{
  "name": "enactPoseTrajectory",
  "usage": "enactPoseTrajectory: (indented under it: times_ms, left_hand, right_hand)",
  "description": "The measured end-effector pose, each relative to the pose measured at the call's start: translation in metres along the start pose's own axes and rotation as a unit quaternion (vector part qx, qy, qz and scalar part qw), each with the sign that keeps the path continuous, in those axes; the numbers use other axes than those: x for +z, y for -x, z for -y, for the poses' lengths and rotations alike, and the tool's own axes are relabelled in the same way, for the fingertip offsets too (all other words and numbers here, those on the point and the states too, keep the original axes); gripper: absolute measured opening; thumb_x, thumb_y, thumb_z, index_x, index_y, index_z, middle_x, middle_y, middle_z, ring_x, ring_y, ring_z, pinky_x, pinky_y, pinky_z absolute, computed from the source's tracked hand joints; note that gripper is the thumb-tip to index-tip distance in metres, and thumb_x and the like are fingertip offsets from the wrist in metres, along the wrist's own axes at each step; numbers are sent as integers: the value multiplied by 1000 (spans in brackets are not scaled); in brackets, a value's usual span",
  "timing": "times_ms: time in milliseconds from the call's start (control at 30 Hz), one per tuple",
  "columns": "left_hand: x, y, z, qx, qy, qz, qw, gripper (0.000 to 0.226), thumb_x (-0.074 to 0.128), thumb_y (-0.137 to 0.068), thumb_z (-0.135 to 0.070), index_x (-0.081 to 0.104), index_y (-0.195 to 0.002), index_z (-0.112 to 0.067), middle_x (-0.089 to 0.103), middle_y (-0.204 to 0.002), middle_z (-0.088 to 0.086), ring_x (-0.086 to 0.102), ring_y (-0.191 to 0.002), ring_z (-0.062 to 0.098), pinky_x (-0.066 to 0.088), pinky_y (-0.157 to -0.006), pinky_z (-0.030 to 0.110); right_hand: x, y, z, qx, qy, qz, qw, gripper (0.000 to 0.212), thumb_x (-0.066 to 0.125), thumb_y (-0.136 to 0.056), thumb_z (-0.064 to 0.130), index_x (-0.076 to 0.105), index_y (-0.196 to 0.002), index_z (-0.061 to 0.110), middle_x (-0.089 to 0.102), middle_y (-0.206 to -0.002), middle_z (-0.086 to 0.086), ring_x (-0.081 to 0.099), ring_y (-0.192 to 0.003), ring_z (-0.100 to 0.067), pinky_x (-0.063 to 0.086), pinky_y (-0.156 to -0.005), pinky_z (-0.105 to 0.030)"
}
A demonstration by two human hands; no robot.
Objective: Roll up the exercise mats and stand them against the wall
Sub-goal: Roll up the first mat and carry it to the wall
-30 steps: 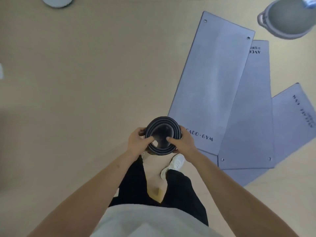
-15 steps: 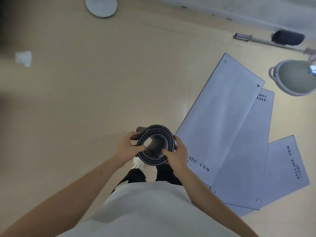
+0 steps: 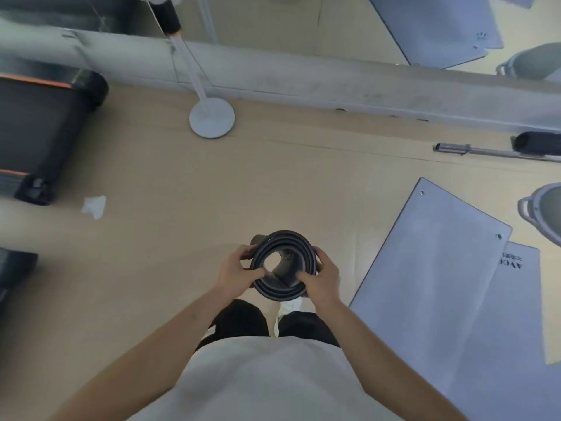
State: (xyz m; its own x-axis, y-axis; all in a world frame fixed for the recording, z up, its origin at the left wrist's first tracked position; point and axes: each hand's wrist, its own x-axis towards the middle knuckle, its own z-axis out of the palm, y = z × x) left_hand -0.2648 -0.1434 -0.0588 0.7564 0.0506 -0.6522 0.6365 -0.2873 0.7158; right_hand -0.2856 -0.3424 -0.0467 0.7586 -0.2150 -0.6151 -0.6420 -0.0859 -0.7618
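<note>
Rolled mat (image 3: 283, 264) is held end-on at frame centre, the left hand (image 3: 235, 273) gripping its rim at 9 o'clock and the right hand (image 3: 321, 279) at 3 o'clock; it is rolled but not yet against the wall (image 3: 303, 77) at 12 o'clock, while flat mats (image 3: 431, 284) at 3 o'clock remain to roll

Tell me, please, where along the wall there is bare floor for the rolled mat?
Bare floor runs along the wall between the white stand base and the barbell. Crowded: treadmill at left; flat mats and basin at right.
</note>
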Motion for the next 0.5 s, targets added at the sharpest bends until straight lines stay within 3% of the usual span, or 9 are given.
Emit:
enactPoseTrajectory:
  times_ms: [100, 200, 267, 333, 500]
  left_hand:
    - [-2, -43, -43, 1, 11, -16, 1000, 70, 83, -55, -31, 65, -122, -28, 65, -124, 0, 70, -107, 28, 64, -65, 40]
    - [-6, -89, -75, -1, 23, -22, 999, 67, 83, -64, -23, 65, -128, -23, 66, -122, -2, 68, -112, 23, 65, -79, 47]
    - [-8, -124, -94, -10, 41, -18, 999, 60, 83, -72, -14, 64, -129, -21, 66, -119, -5, 69, -105, 18, 65, -72, 38]
    - [-11, -158, -114, -24, 64, -11, 998, 53, 78, -81, -1, 62, -128, -19, 66, -117, -3, 69, -98, 16, 63, -64, 31]
    - [-37, -254, -168, -50, 101, 5, 994, 51, 79, -81, -1, 63, -125, -21, 66, -120, -1, 73, -99, 28, 65, -76, 54]
  right_hand:
    - [-3, -48, 49, 4, 22, 9, 1000, 68, 68, -72, -6, 65, -87, 60, 75, -82, 6, 74, -80, -30, 62, -66, -59]
    - [0, -97, 90, -8, 45, 18, 999, 59, 67, -71, -5, 67, -97, 48, 74, -81, 1, 71, -78, -37, 60, -58, -59]
    - [5, -133, 114, -12, 64, 21, 998, 57, 67, -71, -4, 68, -100, 45, 74, -80, -1, 69, -80, -41, 59, -55, -59]
    - [12, -170, 139, -16, 90, 27, 995, 60, 68, -71, -4, 67, -95, 51, 73, -78, 1, 69, -80, -41, 58, -53, -61]
    - [38, -253, 217, -2, 109, 8, 994, 74, 69, -73, -6, 65, -82, 67, 74, -81, 0, 70, -82, -39, 59, -51, -60]
